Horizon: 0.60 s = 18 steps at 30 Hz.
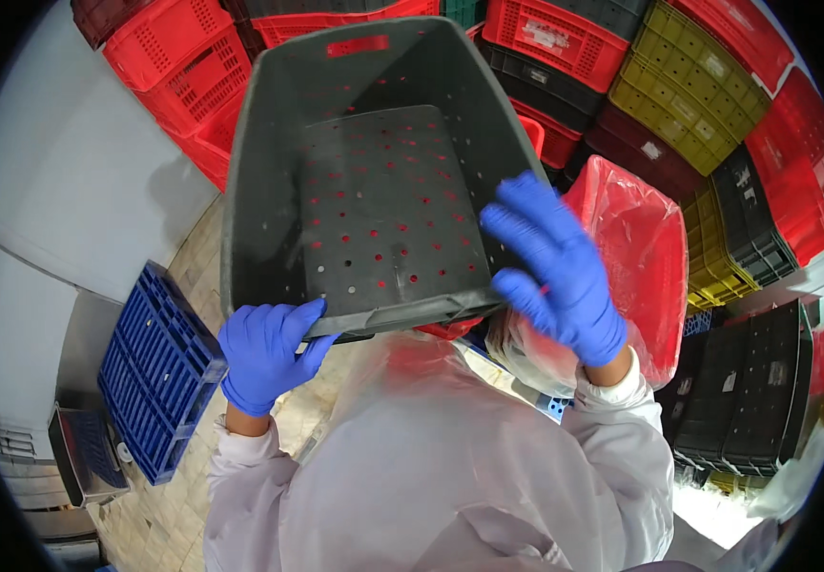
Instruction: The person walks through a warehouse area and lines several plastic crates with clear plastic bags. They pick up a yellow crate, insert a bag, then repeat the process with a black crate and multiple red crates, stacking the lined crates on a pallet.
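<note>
A large dark grey plastic crate (pixel 374 181) with a perforated bottom is tilted up in front of me, its inside facing me. My left hand (pixel 264 353), in a blue glove, grips the crate's near rim at its left corner. My right hand (pixel 555 267), also gloved in blue, is off the rim at the crate's right side, fingers spread, against a clear plastic bag (pixel 531 357). A red crate lined with a clear bag (pixel 641 257) sits just right of the grey one. White coat sleeves cover both forearms.
Stacks of red (pixel 183 57), yellow (pixel 689 86) and black crates (pixel 746 400) fill the back and right. A blue plastic pallet (pixel 159 372) lies on the tiled floor at left. A white wall (pixel 59 181) stands at left.
</note>
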Each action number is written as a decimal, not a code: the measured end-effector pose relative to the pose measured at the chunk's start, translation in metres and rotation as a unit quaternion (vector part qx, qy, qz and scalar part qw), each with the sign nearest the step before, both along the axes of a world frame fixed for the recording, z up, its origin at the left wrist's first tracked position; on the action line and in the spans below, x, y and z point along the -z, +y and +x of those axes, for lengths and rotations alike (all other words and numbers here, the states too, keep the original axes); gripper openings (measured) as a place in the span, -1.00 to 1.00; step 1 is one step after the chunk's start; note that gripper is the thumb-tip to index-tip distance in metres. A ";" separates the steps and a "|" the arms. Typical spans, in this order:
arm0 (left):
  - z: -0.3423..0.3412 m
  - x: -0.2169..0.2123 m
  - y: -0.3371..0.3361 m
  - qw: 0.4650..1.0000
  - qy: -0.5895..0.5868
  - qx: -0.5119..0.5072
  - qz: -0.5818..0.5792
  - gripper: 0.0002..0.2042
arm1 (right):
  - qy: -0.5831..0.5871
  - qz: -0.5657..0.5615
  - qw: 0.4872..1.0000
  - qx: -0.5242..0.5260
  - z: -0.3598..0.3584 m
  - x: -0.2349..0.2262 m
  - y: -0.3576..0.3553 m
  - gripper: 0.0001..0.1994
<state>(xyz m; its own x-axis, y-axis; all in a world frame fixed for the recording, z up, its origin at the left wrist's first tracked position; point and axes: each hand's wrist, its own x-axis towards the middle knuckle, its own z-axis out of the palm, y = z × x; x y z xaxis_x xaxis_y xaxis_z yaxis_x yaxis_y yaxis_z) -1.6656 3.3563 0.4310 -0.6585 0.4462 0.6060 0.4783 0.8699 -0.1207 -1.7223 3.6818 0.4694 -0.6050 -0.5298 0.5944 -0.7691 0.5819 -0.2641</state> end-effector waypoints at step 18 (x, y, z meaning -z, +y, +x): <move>-0.166 0.003 0.000 0.977 -0.021 0.206 0.055 -0.60 | -0.037 0.109 0.968 0.223 -0.028 0.027 -0.025 -0.66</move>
